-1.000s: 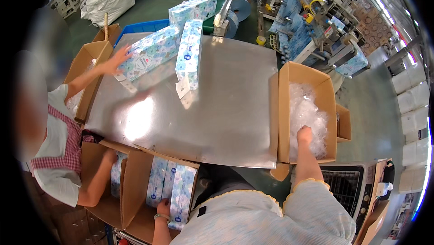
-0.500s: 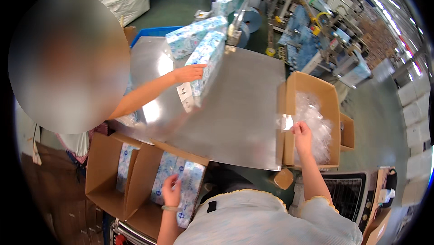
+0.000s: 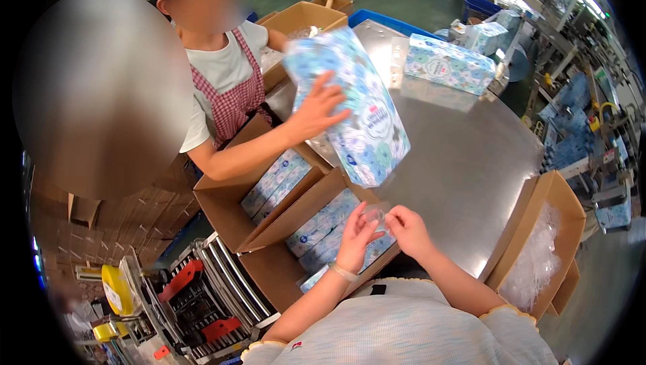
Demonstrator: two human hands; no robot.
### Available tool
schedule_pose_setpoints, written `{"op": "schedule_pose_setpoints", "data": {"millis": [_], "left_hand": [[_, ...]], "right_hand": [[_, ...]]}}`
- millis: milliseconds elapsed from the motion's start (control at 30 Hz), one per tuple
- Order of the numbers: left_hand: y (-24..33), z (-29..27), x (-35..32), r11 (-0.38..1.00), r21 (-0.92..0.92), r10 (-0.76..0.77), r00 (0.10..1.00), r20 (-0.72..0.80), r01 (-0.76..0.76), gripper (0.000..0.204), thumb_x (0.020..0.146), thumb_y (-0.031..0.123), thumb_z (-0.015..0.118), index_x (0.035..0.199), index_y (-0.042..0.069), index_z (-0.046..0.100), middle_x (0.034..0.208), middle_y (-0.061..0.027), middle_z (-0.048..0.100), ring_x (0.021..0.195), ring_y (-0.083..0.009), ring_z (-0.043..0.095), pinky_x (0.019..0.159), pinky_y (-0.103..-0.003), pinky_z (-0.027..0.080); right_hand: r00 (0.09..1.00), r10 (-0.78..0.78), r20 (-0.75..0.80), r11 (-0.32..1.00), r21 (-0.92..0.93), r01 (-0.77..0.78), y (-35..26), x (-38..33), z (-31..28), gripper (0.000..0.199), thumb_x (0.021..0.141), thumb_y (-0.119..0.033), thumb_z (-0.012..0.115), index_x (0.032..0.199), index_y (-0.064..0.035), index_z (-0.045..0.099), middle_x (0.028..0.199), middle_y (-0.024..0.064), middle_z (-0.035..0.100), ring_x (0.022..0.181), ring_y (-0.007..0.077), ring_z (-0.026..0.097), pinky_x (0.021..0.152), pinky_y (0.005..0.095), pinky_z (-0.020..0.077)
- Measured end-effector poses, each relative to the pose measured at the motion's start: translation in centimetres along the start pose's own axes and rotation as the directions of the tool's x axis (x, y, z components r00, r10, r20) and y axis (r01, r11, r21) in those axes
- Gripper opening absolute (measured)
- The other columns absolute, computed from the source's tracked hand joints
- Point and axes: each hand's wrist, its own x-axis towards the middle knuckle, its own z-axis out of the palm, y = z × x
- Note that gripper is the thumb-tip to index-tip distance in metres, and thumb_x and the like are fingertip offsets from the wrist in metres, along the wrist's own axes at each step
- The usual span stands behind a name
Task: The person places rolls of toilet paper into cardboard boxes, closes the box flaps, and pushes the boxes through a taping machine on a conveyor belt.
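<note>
In front of my body, my left hand (image 3: 355, 240) and my right hand (image 3: 410, 232) come together, fingers pinched on a small clear plastic piece (image 3: 377, 215). Its exact kind is too small and see-through to tell. Both hands are over the near right part of an open cardboard carton (image 3: 268, 276), in which blue floral packs (image 3: 324, 232) lie side by side. Just beyond my hands, a co-worker's hand (image 3: 321, 106) rests on a large blue floral pack (image 3: 378, 121), which is tilted above the metal table (image 3: 449, 166).
A second carton (image 3: 221, 209) with similar packs adjoins on the left. Another floral pack (image 3: 449, 63) lies at the table's far side. On the right stands a cardboard box (image 3: 570, 247) of clear plastic pieces (image 3: 536, 261). A roller conveyor (image 3: 232, 277) runs at lower left.
The view has swung left. My right hand has left the plastic-filled box with a clear piece and met my left hand over the carton. The co-worker's pack has been lifted and brought nearer the cartons.
</note>
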Motion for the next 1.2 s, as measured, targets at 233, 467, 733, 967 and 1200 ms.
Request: {"op": "schedule_pose_setpoints", "data": {"millis": [233,467,733,967,1200], "left_hand": [[-3.1,-11.7,-2.9,0.736,0.663,0.383,0.892,-0.238,-0.139,0.076,0.082,0.009,0.085,0.146,0.005,0.045,0.106,-0.0050,0.058,0.086,-0.0134,0.060,0.074,-0.027,0.053],[-6.9,-20.2,-0.9,0.690,0.720,0.248,0.910,-0.333,0.075,0.066,0.080,0.028,0.088,0.135,0.005,0.059,0.099,-0.0093,0.063,0.082,-0.0190,0.061,0.076,-0.032,0.051],[-9.3,-23.2,-1.0,0.455,0.838,0.216,0.875,-0.433,0.302,0.059,0.092,0.039,0.074,0.133,-0.001,0.061,0.123,-0.0232,0.068,0.116,-0.0348,0.064,0.101,-0.042,0.049],[-4.2,-16.0,0.6,0.613,0.693,0.030,0.865,-0.502,0.380,0.031,0.095,0.020,0.073,0.117,-0.002,0.068,0.113,-0.0128,0.070,0.104,-0.0192,0.065,0.090,-0.032,0.051],[1.4,-3.2,5.3,0.234,0.968,0.515,0.856,-0.041,-0.095,0.022,0.085,0.002,0.070,0.107,0.002,0.069,0.110,-0.0142,0.066,0.109,-0.0349,0.060,0.098,-0.043,0.047]], "right_hand": [[0.939,-0.320,0.126,0.832,-0.437,0.342,-1.7,2.8,1.8,0.015,0.095,-0.020,0.066,0.094,-0.0061,0.068,0.082,0.0170,0.069,0.073,0.0364,0.066,0.067,0.0438,0.0526],[0.989,-0.138,0.055,0.829,-0.540,0.146,0.0,15.1,-5.1,0.019,0.090,-0.013,0.067,0.108,-0.0064,0.070,0.108,0.0150,0.070,0.098,0.0319,0.067,0.083,0.0429,0.0540],[0.716,-0.269,0.644,0.540,-0.515,0.666,6.7,18.2,-1.2,0.068,0.081,-0.008,0.069,0.147,-0.0114,0.052,0.150,0.0221,0.047,0.144,0.0370,0.039,0.121,0.0530,0.0292],[0.910,-0.264,0.321,0.599,-0.685,0.415,5.5,21.1,-7.5,0.058,0.078,-0.006,0.069,0.135,-0.0045,0.059,0.135,0.0185,0.057,0.129,0.0393,0.050,0.118,0.0557,0.0328],[0.761,-0.308,0.571,0.600,-0.504,0.621,3.8,15.3,-16.2,0.065,0.076,-0.023,0.081,0.135,-0.0063,0.059,0.138,0.0161,0.056,0.133,0.0363,0.048,0.118,0.0512,0.0331]]}}
